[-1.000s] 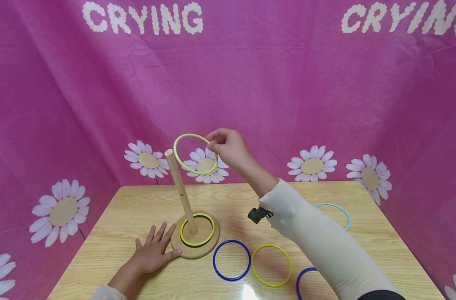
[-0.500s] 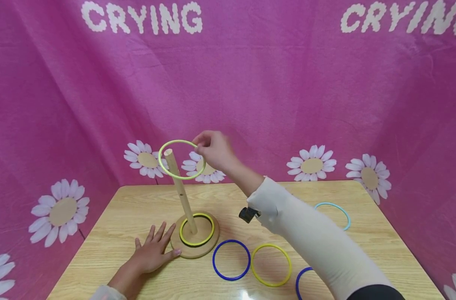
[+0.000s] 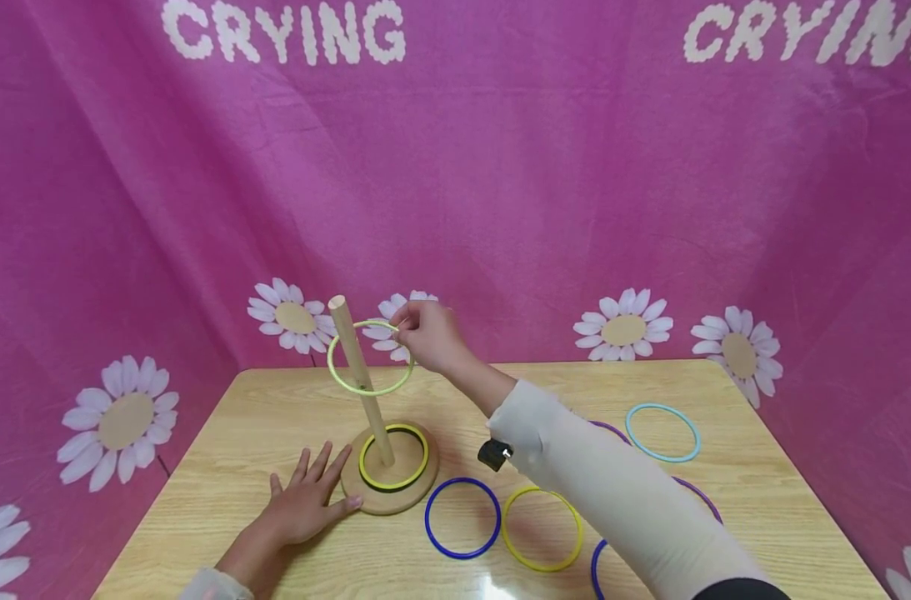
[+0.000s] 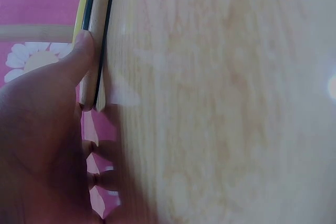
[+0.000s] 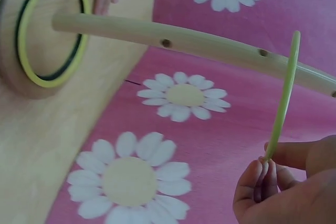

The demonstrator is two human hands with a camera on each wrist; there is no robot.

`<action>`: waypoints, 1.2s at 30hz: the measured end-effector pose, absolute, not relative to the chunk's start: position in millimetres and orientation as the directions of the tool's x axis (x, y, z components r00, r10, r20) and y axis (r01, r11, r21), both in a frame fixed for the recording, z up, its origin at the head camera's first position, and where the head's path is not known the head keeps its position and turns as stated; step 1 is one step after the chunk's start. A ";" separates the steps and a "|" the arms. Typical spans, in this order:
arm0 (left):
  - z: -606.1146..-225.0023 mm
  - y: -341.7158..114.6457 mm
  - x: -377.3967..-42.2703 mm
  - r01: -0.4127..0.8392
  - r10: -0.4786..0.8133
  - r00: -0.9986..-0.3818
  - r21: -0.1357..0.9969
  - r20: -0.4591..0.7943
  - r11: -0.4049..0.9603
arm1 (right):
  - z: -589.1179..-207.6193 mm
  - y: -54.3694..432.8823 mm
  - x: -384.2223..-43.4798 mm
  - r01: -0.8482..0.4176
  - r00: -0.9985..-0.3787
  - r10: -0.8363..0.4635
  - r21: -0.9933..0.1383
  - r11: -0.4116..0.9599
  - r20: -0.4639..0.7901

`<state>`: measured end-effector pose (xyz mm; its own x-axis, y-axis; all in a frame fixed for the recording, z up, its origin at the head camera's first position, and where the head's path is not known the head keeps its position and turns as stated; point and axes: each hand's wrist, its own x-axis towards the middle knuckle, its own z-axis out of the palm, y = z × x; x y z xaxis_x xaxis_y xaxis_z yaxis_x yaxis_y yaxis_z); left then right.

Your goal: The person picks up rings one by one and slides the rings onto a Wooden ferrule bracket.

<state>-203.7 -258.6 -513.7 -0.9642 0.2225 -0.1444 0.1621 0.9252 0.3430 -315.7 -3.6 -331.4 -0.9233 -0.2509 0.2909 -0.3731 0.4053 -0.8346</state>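
My right hand pinches a yellow-green ring by its right edge. That ring now encircles the upper part of a wooden peg, well above the base; in the right wrist view the ring stands around the peg's shaft. Down on the round wooden base lies a yellow ring, with a dark ring under it. My left hand rests with spread fingers beside the base, its thumb touching the rim, as the thumb also shows in the left wrist view.
On the wooden table lie a blue ring, a yellow ring and a light blue ring. Purple rings and another blue ring are partly hidden by the right sleeve. A pink flowered cloth hangs behind.
My right hand has moved left and then down, bringing the yellow-green ring from beside the peg's top to around its shaft. The left hand has stayed in place.
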 end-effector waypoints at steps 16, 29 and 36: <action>-514.7 -259.7 -205.4 0.171 0.229 -0.964 0.341 -0.138 0.924 | -400.3 -3.5 -313.9 -0.302 -0.950 -0.226 -0.812 0.500 0.214; -515.4 -259.1 -205.4 0.161 0.219 -0.965 0.336 -0.143 0.928 | -449.6 -3.0 -310.7 -0.205 -0.978 -0.151 -0.785 0.584 0.142; -515.5 -258.7 -204.5 0.161 0.220 -0.965 0.338 -0.145 0.927 | -468.8 -3.9 -306.3 -0.171 -0.984 -0.141 -0.796 0.580 0.109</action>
<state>-204.5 -258.7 -515.5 -0.9646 0.2199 -0.1452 0.1605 0.9273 0.3382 -306.3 -3.9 -468.8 -0.9840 -0.1408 0.1093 -0.1714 0.5800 -0.7964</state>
